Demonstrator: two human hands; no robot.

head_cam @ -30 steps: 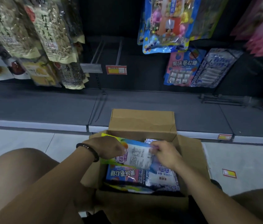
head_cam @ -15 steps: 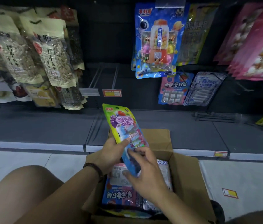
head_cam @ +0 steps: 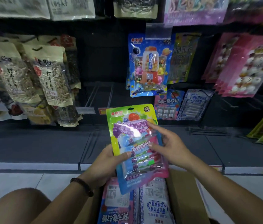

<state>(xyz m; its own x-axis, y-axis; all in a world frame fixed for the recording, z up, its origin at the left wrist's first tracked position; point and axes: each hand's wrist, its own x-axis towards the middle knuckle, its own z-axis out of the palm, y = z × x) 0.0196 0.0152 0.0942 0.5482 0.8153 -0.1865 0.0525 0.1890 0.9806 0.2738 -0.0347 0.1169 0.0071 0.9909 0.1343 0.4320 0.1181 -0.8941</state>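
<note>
Left hand (head_cam: 107,160) grips the candy packet (head_cam: 135,143) at its lower left edge, thumb curled across the front and fingers behind. Right hand (head_cam: 169,146) is loosely spread, its fingertips (head_cam: 150,125) touching the packet's front and right side. Packet is held upright above the open cardboard box (head_cam: 184,194), below the empty shelf hooks (head_cam: 101,94).

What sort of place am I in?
Most likely a shop's snack aisle: seed packets and a blue sweets packet hang on display, a price tag fronts a hook, a cardboard box holds stock.
</note>
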